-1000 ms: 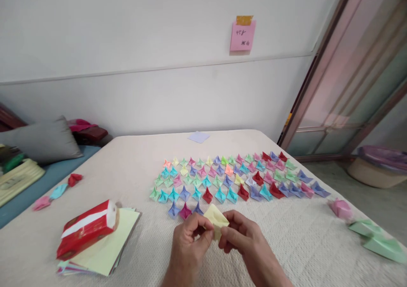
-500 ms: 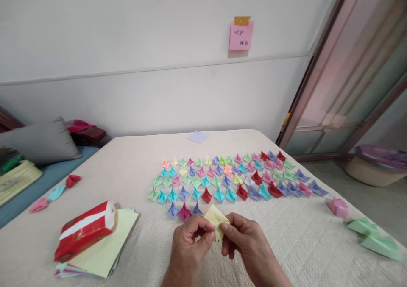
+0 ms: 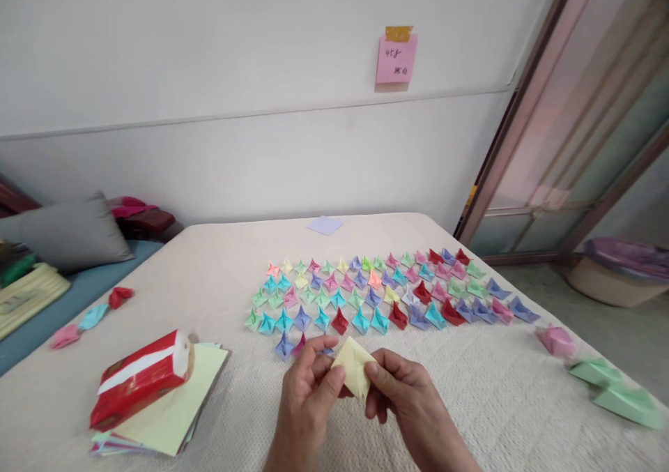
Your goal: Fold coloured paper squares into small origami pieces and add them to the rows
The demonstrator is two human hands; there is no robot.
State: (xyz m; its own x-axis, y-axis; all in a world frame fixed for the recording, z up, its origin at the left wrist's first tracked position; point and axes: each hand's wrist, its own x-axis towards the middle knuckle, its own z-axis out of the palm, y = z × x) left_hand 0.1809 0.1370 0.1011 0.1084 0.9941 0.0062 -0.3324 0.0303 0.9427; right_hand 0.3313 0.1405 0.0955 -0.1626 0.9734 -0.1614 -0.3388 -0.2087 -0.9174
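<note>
Nearest, the left hand [image 3: 308,399] and right hand [image 3: 405,402] both pinch a small pale yellow folded paper [image 3: 354,374] between thumb and fingertips, just above the cloth-covered table [image 3: 219,284]. It looks featherlight, thin and easily creased, best held by its folded edges. Farther off, rows of folded paper shapes [image 3: 387,294] lie.

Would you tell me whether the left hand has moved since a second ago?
Yes: the left hand has reached up, its fingers now covering the magenta folded piece beyond the yellow paper.
</note>
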